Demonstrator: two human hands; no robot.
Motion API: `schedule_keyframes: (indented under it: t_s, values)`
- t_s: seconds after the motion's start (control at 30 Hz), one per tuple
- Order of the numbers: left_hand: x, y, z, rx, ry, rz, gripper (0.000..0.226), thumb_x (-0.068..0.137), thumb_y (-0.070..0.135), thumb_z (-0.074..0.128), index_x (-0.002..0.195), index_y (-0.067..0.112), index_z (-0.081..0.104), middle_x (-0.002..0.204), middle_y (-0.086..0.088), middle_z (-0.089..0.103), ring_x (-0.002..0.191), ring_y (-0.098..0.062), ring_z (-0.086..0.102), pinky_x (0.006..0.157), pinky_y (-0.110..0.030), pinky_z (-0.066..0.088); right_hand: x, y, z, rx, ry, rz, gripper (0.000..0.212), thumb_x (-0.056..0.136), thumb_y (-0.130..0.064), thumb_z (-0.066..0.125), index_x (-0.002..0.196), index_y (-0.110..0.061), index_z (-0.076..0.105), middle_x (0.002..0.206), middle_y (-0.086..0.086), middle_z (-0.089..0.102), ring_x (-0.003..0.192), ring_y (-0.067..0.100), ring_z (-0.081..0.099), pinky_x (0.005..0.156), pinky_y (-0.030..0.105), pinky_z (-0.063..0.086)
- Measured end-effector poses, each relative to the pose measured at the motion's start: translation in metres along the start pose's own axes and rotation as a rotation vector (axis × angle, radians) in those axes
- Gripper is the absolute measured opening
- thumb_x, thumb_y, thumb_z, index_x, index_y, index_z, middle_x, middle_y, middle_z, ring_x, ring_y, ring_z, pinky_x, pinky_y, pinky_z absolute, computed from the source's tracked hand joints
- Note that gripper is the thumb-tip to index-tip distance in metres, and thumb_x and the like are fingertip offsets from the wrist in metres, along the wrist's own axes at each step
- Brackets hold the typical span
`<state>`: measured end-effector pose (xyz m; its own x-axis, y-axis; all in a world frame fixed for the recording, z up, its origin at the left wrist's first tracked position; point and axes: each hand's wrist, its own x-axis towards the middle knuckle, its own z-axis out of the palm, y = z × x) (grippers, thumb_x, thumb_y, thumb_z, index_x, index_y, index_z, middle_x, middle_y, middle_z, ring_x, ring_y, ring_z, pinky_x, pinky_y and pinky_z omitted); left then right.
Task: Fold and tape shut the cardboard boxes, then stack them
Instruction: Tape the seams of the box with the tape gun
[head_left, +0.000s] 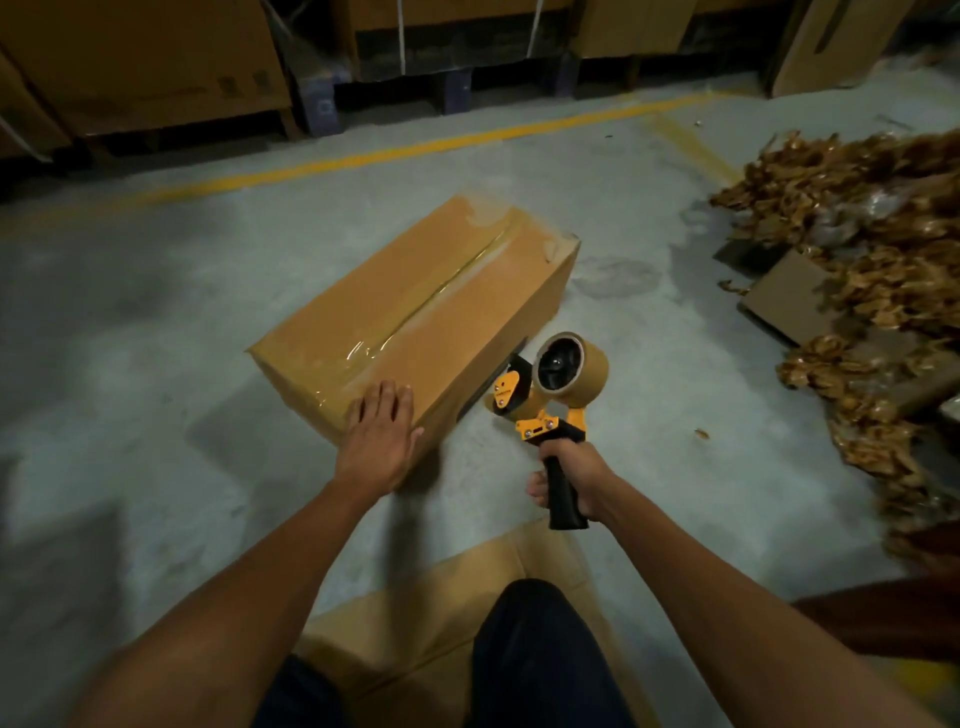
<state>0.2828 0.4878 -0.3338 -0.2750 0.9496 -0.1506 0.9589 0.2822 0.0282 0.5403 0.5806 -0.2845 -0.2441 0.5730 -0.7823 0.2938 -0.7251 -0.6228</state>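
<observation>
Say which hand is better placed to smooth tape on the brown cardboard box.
Probably left: the left hand lies flat on the near end of the brown cardboard box; the right hand grips the yellow tape dispenser.

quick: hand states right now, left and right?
Left hand: open, flat on the near end of the taped brown cardboard box.
Right hand: gripping the black handle of the yellow tape dispenser.

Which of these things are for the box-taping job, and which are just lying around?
For the job: taped brown cardboard box; yellow-and-black handheld tape dispenser.
Lying about: heap of crumpled shiny brown scraps; small flat cardboard piece; big brown cartons behind.
</observation>
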Motion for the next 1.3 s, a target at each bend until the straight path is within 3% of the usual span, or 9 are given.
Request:
schedule_keyframes:
  t_s: [0.1,0.2,0.47,0.7,0.87,0.97,1.07,1.17,1.3]
  values:
    - [0.016,0.008,-0.002,0.064,0.123,0.012,0.048,0.087,0.041,0.064,0.120,0.008,0.053,0.118,-0.020,0.052,0.104,-0.036,0.050,0.082,-0.047,0.042,0.029,-0.003,0.000,0.129,0.073,-0.014,0.009,0.085,-0.006,0.051,0.092,0.001,0.050,0.065,0.019,0.054,0.052,0.029,0.052,0.051,0.033,0.045]
    - [0.042,0.017,-0.009,0.056,0.140,-0.055,0.047,0.075,0.045,0.073,0.101,0.010,0.054,0.103,-0.018,0.052,0.094,-0.034,0.049,0.073,-0.045,0.038,0.066,-0.013,-0.007,0.209,0.145,0.007,0.005,0.077,-0.005,0.051,0.081,-0.005,0.047,0.062,0.012,0.046,0.054,0.026,0.046,0.051,0.033,0.045]
    - [0.068,0.018,0.006,-0.060,0.224,-0.158,0.069,0.085,0.065,0.050,0.128,0.011,0.048,0.133,-0.020,0.044,0.115,-0.043,0.042,0.093,-0.058,0.039,0.198,-0.013,-0.049,0.224,0.218,-0.024,0.033,0.066,-0.019,0.062,0.094,-0.002,0.065,0.089,0.026,0.066,0.083,0.040,0.068,0.078,0.051,0.060]
    - [0.068,0.018,0.004,-0.193,0.243,-0.182,0.064,0.093,0.059,0.032,0.133,0.013,0.051,0.142,-0.020,0.044,0.128,-0.042,0.041,0.101,-0.059,0.036,0.217,-0.014,-0.069,0.219,0.178,0.056,0.002,0.091,-0.002,0.056,0.090,-0.003,0.054,0.073,0.014,0.056,0.060,0.025,0.054,0.057,0.034,0.047]
    - [0.066,0.013,0.010,-0.312,0.344,-0.182,0.060,0.097,0.048,0.031,0.130,0.009,0.063,0.139,-0.019,0.054,0.127,-0.040,0.047,0.104,-0.054,0.039,0.243,0.003,-0.074,-0.011,0.383,0.052,0.018,0.082,-0.013,0.077,0.091,-0.008,0.062,0.104,0.020,0.066,0.092,0.035,0.065,0.085,0.047,0.056]
    - [0.063,0.009,0.011,-0.401,0.409,-0.219,0.055,0.097,0.040,0.032,0.123,0.008,0.069,0.135,-0.015,0.061,0.129,-0.034,0.052,0.107,-0.048,0.037,0.203,-0.019,-0.052,-0.330,0.627,0.027,0.034,0.089,-0.029,0.068,0.113,-0.007,0.062,0.124,0.020,0.061,0.116,0.039,0.057,0.099,0.049,0.048]
    - [0.060,0.011,0.006,-0.358,0.375,-0.262,0.042,0.089,0.030,0.042,0.115,0.014,0.071,0.134,-0.010,0.062,0.129,-0.029,0.054,0.104,-0.051,0.035,0.154,-0.039,-0.006,-0.505,0.744,-0.435,0.036,0.087,-0.022,0.062,0.116,-0.001,0.060,0.123,0.023,0.055,0.119,0.043,0.051,0.098,0.048,0.043]
    - [0.057,0.003,0.000,-0.204,0.240,-0.193,0.044,0.090,0.036,0.035,0.123,0.023,0.062,0.142,-0.005,0.055,0.136,-0.027,0.046,0.106,-0.054,0.033,0.120,-0.043,0.061,-0.598,0.524,-0.984,0.024,0.084,-0.009,0.060,0.106,-0.002,0.067,0.122,0.018,0.057,0.118,0.031,0.051,0.099,0.035,0.040]
    - [0.048,-0.026,-0.007,-0.095,0.259,-0.157,0.046,0.090,0.039,0.027,0.115,0.021,0.063,0.131,-0.005,0.057,0.122,-0.030,0.046,0.092,-0.046,0.036,0.089,-0.045,0.159,-0.689,0.208,-1.331,0.025,0.085,-0.009,0.047,0.086,-0.002,0.071,0.102,0.015,0.067,0.094,0.029,0.063,0.085,0.030,0.047]
